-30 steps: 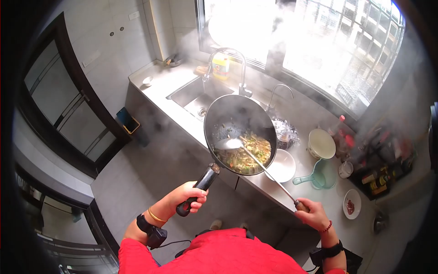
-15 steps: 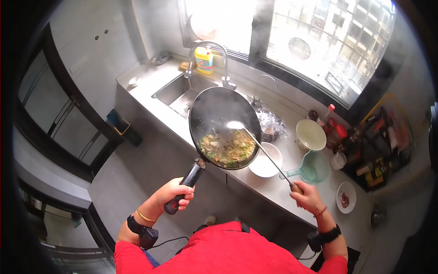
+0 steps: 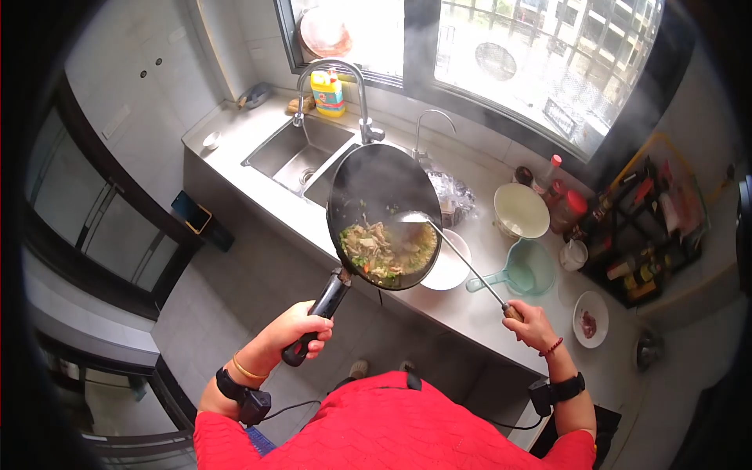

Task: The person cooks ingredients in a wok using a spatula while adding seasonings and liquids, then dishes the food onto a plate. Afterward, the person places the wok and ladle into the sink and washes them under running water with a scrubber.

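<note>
My left hand [image 3: 301, 329] is closed round the black handle of a dark wok [image 3: 380, 176], which is held up tilted over the counter's front edge. Steaming cooked food [image 3: 384, 249], with pale pieces and green bits, lies in the wok's lower part. In my right hand [image 3: 533, 323] is the wooden grip of a long metal ladle [image 3: 474, 270], its bowl inside the wok above the food. A white bowl [image 3: 450, 270] stands on the counter, partly hidden behind the wok's right rim.
Behind the wok are a sink [image 3: 301, 153] with a faucet and a yellow bottle [image 3: 327, 95]. To the right stand a cream bowl [image 3: 522, 211], a green strainer [image 3: 531, 268], a plate with meat [image 3: 590, 319], and a rack of bottles [image 3: 646, 254].
The view has shifted, so the counter things appear farther left. The wok has tilted, and the food has gathered in its lower part near the handle. Both hands keep their holds.
</note>
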Tool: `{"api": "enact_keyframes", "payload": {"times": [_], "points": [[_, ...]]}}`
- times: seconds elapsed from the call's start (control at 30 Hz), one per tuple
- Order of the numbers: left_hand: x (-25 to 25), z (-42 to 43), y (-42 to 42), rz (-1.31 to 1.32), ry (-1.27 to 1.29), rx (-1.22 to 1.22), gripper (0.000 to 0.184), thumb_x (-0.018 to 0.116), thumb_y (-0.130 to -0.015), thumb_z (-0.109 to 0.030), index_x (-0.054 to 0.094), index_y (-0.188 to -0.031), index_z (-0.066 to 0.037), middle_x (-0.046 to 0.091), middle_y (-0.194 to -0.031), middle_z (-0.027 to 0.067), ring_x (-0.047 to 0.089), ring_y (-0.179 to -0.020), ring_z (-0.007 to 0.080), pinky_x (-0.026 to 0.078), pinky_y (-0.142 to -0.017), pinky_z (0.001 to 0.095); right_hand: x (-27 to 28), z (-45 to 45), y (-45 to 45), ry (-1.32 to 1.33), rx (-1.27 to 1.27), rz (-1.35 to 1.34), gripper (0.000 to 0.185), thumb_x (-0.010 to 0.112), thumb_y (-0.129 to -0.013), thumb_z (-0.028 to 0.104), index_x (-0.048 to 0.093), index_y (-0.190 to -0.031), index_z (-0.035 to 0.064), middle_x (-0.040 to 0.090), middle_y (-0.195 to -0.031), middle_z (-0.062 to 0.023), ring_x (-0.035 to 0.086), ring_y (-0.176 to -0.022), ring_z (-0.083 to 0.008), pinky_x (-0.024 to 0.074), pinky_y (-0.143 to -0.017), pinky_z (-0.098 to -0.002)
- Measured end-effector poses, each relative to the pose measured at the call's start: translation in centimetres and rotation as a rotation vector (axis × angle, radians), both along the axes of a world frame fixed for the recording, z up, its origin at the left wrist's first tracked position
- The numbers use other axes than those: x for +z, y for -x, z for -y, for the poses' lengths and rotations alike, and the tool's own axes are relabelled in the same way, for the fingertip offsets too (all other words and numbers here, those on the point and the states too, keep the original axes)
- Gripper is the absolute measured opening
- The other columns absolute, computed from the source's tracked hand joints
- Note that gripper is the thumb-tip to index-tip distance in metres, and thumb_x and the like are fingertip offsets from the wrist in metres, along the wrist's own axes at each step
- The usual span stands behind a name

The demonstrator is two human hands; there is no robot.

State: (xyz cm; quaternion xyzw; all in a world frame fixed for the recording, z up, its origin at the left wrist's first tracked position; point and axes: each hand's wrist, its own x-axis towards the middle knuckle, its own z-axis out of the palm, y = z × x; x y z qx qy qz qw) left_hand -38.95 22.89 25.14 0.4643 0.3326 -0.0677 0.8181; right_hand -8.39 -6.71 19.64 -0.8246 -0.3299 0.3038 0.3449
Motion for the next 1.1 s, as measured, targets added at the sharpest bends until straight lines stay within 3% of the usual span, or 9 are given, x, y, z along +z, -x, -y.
{"api": "enact_keyframes", "payload": {"times": [0.23,0.53,0.83,1.03,1.1], "points": [[-0.6,1.6,-1.8,0.016,-0.098,-0.026,0.016,0.057,-0.077,-0.009,0.043,-0.084,-0.004,0.046,-0.063,0.004,0.044,-0.045,0.0093,0.039,-0.039,0.0253,-0.4,2.5,-0.4,0.01,-0.001,0.077,0.033,0.061,-0.072,0.018,0.056,-0.1,0.0001,0.056,-0.061,-0.0114,0.055,-0.046,-0.016,0.0454,-0.046,-0.0288],[-1.7,2.6,-3.4,0.031,-0.207,-0.042,0.018,0.057,-0.077,-0.01,0.04,-0.081,-0.005,0.047,-0.063,0.0044,0.046,-0.045,0.01,0.041,-0.038,0.0261,-1.0,4.9,-0.4,0.054,0.036,0.275,0.032,0.061,-0.071,0.022,0.056,-0.098,0.0056,0.058,-0.073,-0.0199,0.057,-0.069,-0.0358,0.0455,-0.062,-0.0384],[-3.3,3.8,-4.1,0.035,-0.291,-0.032,0.018,0.057,-0.076,-0.01,0.039,-0.08,-0.005,0.048,-0.062,0.0042,0.047,-0.044,0.0101,0.041,-0.037,0.0253,0.2,7.2,0.1,0.079,0.08,0.583,0.029,0.06,-0.072,0.022,0.056,-0.097,0.0087,0.059,-0.076,-0.017,0.056,-0.07,-0.0354,0.0448,-0.061,-0.0409],[-3.2,4.3,-4.7,0.035,-0.319,-0.02,0.017,0.056,-0.076,-0.01,0.041,-0.08,-0.004,0.048,-0.061,0.0043,0.047,-0.044,0.0107,0.041,-0.037,0.0254,-0.7,5.0,0.3,-0.172,0.031,0.584,0.026,0.061,-0.072,0.02,0.056,-0.095,0.0085,0.058,-0.074,-0.0156,0.057,-0.068,-0.0344,0.045,-0.06,-0.0403],[-3.1,4.6,-4.5,0.035,-0.302,-0.011,0.017,0.056,-0.076,-0.01,0.042,-0.081,-0.004,0.048,-0.061,0.0043,0.048,-0.044,0.0109,0.041,-0.037,0.0254,-2.0,3.8,0.6,-0.145,0.031,0.558,0.025,0.06,-0.073,0.02,0.055,-0.095,0.0088,0.058,-0.074,-0.0153,0.056,-0.068,-0.0343,0.045,-0.059,-0.0403]]}}
